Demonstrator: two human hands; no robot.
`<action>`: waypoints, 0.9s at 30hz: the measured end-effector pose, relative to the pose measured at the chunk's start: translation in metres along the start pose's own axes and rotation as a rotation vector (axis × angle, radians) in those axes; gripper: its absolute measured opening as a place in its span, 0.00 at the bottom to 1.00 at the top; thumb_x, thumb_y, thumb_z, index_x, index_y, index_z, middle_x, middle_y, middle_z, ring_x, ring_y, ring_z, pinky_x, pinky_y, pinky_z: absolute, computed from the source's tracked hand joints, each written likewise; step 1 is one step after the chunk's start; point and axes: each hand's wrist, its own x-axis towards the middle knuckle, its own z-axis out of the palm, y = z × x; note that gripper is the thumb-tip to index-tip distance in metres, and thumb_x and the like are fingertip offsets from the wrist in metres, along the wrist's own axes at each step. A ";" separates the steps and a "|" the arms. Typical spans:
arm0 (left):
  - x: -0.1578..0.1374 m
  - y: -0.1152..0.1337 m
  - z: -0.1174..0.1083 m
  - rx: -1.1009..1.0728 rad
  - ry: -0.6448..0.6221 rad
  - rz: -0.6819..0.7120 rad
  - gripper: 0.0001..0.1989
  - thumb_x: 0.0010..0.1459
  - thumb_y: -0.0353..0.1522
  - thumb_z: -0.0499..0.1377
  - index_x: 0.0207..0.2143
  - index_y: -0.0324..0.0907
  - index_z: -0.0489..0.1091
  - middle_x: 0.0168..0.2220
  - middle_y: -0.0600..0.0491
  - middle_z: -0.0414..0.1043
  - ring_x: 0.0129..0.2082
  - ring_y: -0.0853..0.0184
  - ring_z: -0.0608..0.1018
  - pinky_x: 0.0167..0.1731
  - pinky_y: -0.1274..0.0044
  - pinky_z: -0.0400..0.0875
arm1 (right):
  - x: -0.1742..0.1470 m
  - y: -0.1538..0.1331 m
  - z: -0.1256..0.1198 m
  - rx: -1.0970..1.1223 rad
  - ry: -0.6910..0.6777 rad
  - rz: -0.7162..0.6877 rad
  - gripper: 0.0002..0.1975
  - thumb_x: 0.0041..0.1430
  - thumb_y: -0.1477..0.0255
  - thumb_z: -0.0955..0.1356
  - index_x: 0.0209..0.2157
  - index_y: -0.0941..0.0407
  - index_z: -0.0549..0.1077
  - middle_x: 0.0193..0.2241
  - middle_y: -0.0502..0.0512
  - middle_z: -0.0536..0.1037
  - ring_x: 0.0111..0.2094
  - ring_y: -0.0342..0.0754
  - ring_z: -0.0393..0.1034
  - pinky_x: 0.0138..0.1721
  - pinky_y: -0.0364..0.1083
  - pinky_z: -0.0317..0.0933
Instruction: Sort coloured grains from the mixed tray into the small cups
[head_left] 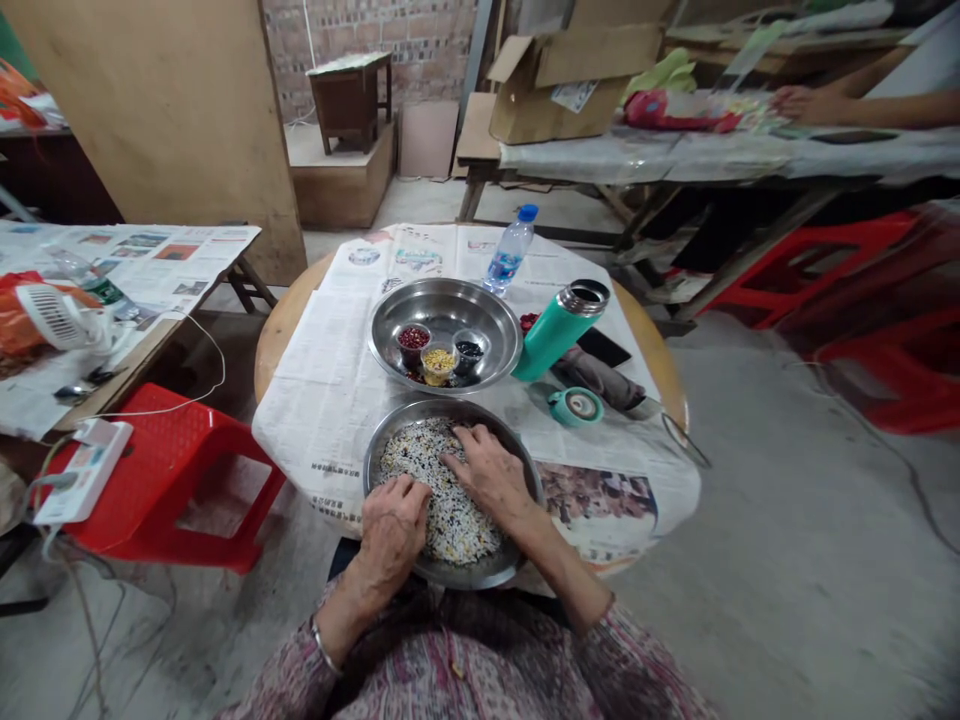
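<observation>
Grains (452, 507), white, black and yellow, under my fingers (472, 442)
Right hand (495, 478) spread; left hand (391, 528) curled, its hold I can't tell.

At the lower centre of your frame, you have a round, silver metal basin (480, 576), upright, with a loose mix of white, black and yellow grains (456, 512) covering its bottom.
</observation>
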 end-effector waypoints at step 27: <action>-0.001 -0.002 0.005 -0.056 0.173 0.025 0.10 0.68 0.27 0.49 0.41 0.42 0.70 0.35 0.50 0.74 0.34 0.63 0.76 0.36 0.73 0.72 | -0.009 -0.019 0.007 0.228 -0.164 -0.167 0.11 0.59 0.83 0.62 0.37 0.57 0.73 0.36 0.57 0.76 0.39 0.49 0.71 0.45 0.47 0.64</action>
